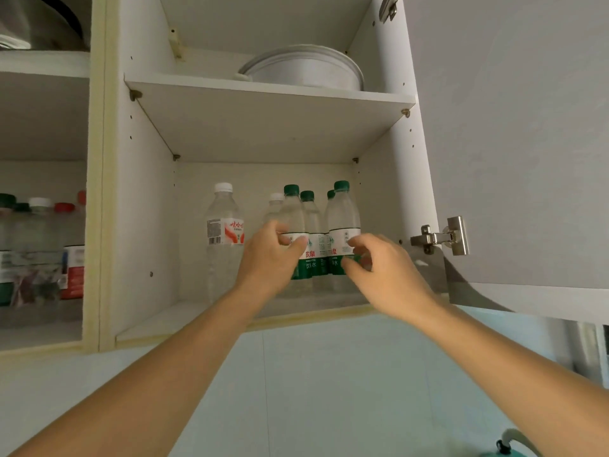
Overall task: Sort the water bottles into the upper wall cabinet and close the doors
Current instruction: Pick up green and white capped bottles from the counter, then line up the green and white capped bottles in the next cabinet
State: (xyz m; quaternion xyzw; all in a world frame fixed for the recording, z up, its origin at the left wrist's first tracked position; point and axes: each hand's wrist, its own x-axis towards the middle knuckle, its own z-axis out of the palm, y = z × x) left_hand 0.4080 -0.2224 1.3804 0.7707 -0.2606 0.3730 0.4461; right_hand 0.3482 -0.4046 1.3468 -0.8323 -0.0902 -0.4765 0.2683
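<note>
The open wall cabinet [145,192] has two levels. On the upper shelf [263,103] sits a round white pot [306,69] with a lid leaning behind it. On the lower shelf [184,316] stand the water bottles: a white-capped bottle [224,222] with a red and white label stands alone toward the left, and to its right is a tight cluster of green-capped bottles [313,225] with green and white labels, with one more pale-capped bottle [275,206] tucked behind them. The cluster sits toward the right half of the shelf, close to the cabinet's right wall.

The right door [527,143] is swung wide open, its metal hinge [441,237] showing just beside the right hand. To the left, a neighbouring compartment [43,258] holds other bottles and jars with red, white and green caps; these are blurred. A green and white object [507,446] peeks in at the bottom right corner, too cut off to tell what it is.

The left hand [272,258] grips the leftmost green-capped bottle at its label, fingers [280,234] curled round it and thumb across the front. The right hand [382,272] reaches to the rightmost green-capped bottle, its fingers [357,247] curled at the label; they are blurred, so whether they grip the bottle or only touch it I cannot tell.
</note>
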